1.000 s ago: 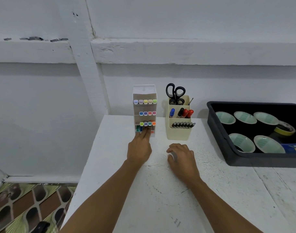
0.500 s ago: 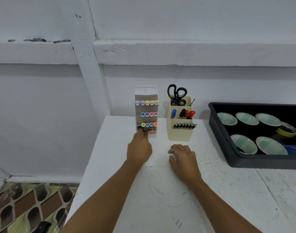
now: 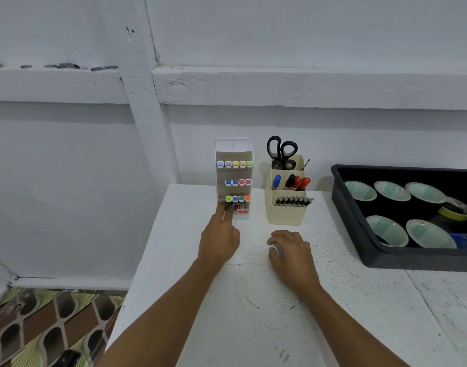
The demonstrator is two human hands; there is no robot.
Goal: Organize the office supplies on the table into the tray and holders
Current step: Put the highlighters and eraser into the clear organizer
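Left hand [image 3: 220, 234]: fingers stretched forward, tips at the lowest shelf of the marker rack [image 3: 233, 152] straight ahead of it. I see nothing gripped.
Right hand [image 3: 293, 254]: curled on the table [image 3: 253, 313] over a small pale object [image 3: 276, 250] (I cannot tell what it is), just short of the beige holder [image 3: 286, 214].
Risk, rack: it is tall, narrow and looks light. I judge a firm push at its foot could slide or tip it and spill the markers [image 3: 235, 164].
Risk, object: if rounded, it may slip out from under the fingers.
Materials: the rack is smooth white plastic with square pastel caps in rows. The holder is matt cream and stepped. The table is rough, scuffed paint.
Tray [image 3: 359, 234]: black plastic, well right of the right hand, holding tape rolls [image 3: 387, 229].
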